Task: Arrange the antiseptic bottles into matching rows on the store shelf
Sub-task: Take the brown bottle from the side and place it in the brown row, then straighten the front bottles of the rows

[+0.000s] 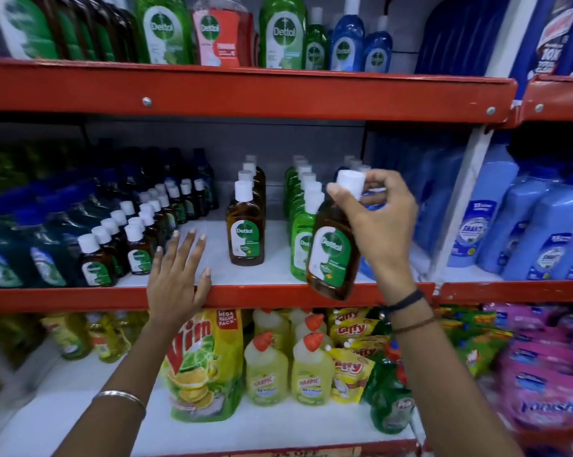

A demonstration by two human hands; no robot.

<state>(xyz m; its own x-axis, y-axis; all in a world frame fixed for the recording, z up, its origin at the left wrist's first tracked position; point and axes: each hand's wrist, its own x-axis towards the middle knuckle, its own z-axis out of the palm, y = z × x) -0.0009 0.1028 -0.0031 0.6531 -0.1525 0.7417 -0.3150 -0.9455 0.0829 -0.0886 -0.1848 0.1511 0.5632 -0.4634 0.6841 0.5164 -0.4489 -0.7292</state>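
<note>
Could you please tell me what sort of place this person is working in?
Most likely a grocery or general store aisle: red metal shelves hold rows of identical brown antiseptic bottles with white caps, and yellow dish-cleaner bottles with red caps are stocked below.

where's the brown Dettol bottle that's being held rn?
Head view, right of centre: the brown Dettol bottle hangs tilted from the right hand, held by its white cap, in front of the green bottle row at the middle shelf's edge.
</note>
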